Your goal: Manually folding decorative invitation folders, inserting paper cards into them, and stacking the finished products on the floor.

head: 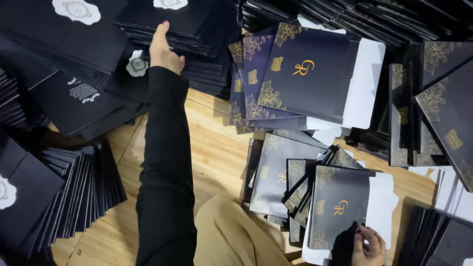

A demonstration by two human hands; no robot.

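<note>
Stacks of dark card folders crowd every side of the frame, with bare wooden floor showing through the middle. My left hand reaches far toward the upper left of the frame, black sleeve stretched out, fingers flat and together on the top of a tall stack of black folders; the grip looks like a press or the start of a lift, not closed around anything I can make out. My right hand, at the lower right of the frame, pinches the bottom edge of a dark folder with gold ornament, which lies on a white sheet atop a loose heap.

Risk as I judge it: the left arm is at full stretch, so a pull on one folder could drag its neighbours and slump the stack onto the floor. The loose heap under the right hand sits fanned and uneven, and a tug could slide it apart.
</note>
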